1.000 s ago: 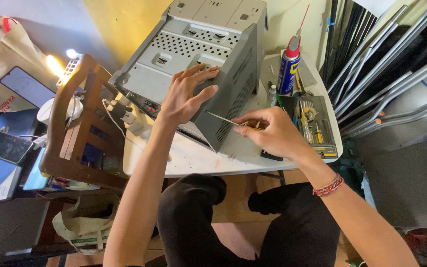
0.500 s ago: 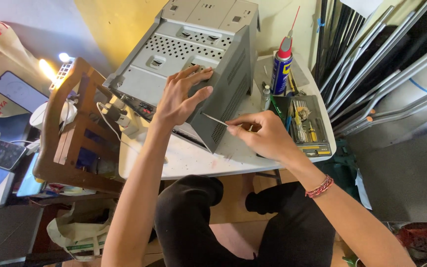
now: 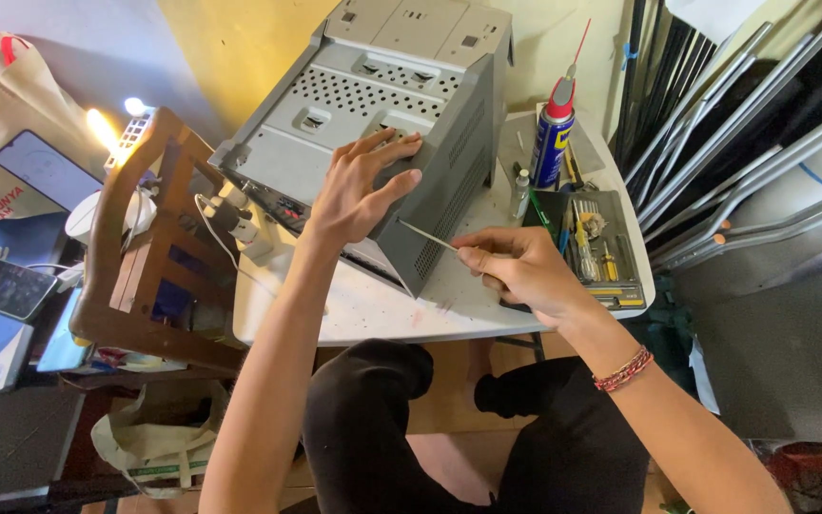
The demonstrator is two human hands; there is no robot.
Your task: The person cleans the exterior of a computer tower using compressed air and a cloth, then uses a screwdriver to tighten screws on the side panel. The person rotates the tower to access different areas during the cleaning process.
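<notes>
A person's left hand (image 3: 363, 195) lies flat, fingers spread, on a grey metal computer case (image 3: 373, 124) tilted on a small white table (image 3: 373, 309), apparently to steady it. The right hand (image 3: 520, 271) pinches a thin screwdriver (image 3: 427, 236) against the case's corner, beside a tool tray (image 3: 611, 262)

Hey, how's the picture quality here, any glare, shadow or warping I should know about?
Head view: a small lamp at upper left blows out into white glare; the grey metal case and both hands, left hand and right hand, are evenly lit and sharp; the wide lens bends the metal rails at right; the floor under the table is dim.
</notes>
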